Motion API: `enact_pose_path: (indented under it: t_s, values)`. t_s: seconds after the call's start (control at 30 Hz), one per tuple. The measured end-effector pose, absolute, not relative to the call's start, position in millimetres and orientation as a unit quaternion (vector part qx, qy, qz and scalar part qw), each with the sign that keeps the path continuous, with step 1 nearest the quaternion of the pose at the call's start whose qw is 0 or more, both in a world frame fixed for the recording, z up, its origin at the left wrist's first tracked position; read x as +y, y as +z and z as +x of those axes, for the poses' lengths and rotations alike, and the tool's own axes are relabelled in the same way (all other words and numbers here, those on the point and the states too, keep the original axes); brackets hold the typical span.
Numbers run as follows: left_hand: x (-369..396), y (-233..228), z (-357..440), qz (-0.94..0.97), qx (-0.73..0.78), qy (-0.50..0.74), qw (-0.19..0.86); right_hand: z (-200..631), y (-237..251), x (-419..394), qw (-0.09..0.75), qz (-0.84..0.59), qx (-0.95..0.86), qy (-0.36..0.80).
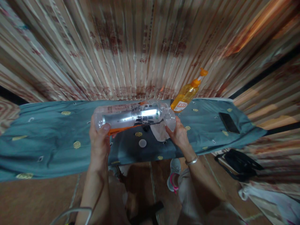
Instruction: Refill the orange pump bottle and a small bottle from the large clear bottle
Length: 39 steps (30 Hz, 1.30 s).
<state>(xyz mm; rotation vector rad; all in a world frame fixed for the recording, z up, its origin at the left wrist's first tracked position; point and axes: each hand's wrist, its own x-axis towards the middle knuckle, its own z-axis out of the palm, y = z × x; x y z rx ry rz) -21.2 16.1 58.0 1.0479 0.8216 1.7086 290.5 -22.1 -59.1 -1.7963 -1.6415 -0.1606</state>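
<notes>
Both hands hold the big bottle [134,117] sideways over the table [47,140] — left hand [99,139] wraps the bottom, right hand [178,134] grips the neck, maybe with a cloth [159,131]. Keep it level — grip tight.

A table [47,147] draped in a blue-green cloth [201,131] with gold dots stretches below and to both sides of the grip. Beyond it to the right leans an orange dish-soap bottle [186,95] with a pump top. A dark phone [229,122] lies farther right. A small white disc [142,143] rests just beneath. A black bag [239,164] sits on the floor, lower right.
</notes>
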Motion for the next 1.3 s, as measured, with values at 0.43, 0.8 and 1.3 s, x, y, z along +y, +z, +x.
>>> enact_pose_path:
  t_s: [0.43,0.8,1.3]
  values:
    - [16.2,55.6,-21.5,0.424,0.341,0.693,0.473,288.8,-56.4,-22.1,0.339,-0.703,-0.623,-0.054]
    - [17.3,54.9,-20.3,0.436,0.328,0.697,0.465,290.3,-60.1,-21.9,0.347,-0.697,-0.624,-0.067]
    - [16.0,54.6,-21.8,0.452,0.315,0.698,0.458,290.0,-59.3,-22.2,0.344,-0.696,-0.626,-0.068]
